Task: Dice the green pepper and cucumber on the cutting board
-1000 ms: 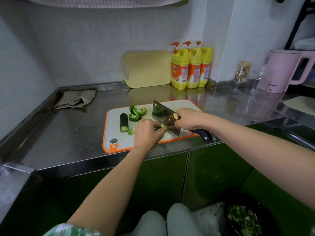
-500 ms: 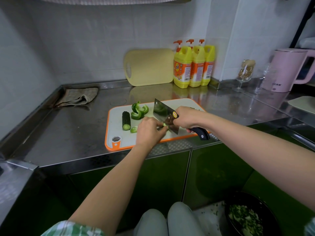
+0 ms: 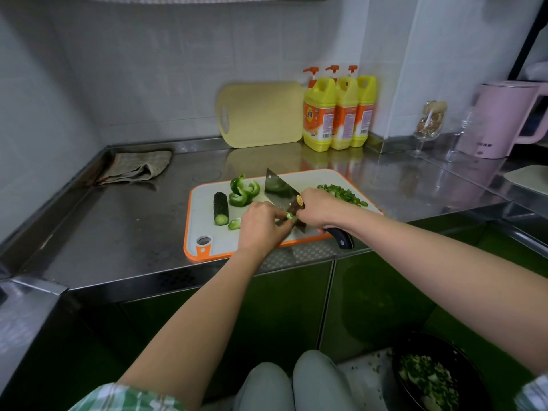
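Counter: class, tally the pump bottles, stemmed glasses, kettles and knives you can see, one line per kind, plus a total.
Pump bottles: 3
Stemmed glasses: 2
Kettles: 1
Knives: 1
Total: 7

- Cucumber (image 3: 221,208): dark bumpy stub, cut end facing front, lying on left part of cutting board (image 3: 204,232).
- Green pepper pieces (image 3: 243,191): curled, heaped just right of it.
- Diced bits (image 3: 344,194): piled at far right corner.

We see a glossy steel counter (image 3: 124,232), a shiny metal knife blade (image 3: 277,188), a matt plastic board (image 3: 204,229) and a rough cloth (image 3: 136,167).
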### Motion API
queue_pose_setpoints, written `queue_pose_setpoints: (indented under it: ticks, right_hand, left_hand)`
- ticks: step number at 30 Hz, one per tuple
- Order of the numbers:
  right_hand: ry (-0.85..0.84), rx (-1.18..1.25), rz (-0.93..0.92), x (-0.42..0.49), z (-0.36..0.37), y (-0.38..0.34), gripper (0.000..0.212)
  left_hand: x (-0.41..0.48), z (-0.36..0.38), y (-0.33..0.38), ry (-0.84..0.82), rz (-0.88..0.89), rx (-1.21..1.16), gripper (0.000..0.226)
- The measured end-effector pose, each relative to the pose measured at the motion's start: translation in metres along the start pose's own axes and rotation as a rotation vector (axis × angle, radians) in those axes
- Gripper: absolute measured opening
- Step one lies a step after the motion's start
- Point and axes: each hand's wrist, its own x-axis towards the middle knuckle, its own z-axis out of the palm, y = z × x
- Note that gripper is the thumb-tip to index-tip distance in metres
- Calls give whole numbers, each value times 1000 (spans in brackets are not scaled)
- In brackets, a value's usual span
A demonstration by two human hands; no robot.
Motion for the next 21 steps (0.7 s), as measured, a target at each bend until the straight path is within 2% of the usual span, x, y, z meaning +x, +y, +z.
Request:
queue_pose_setpoints:
  ticks: [7,11,15,18,21]
  right_hand:
    - [134,109,-16,6,8,15,9]
    - [267,297,-54,5,-13,27,18]
    - [286,440,-48,-2,-37,40,8]
    - [230,527,-2,-9,-34,51,4]
    - [223,575,32,-11,-27,59,9]
  left_hand:
    - [3,1,-1,14,-29,11,27]
    - [9,2,0,-41,-43,50,37]
    - [15,1,-1,-85,-35,43,40]
    - [23,-3,-4,-189,99,66,49]
    - [39,-4,-4,-420,258,125,62]
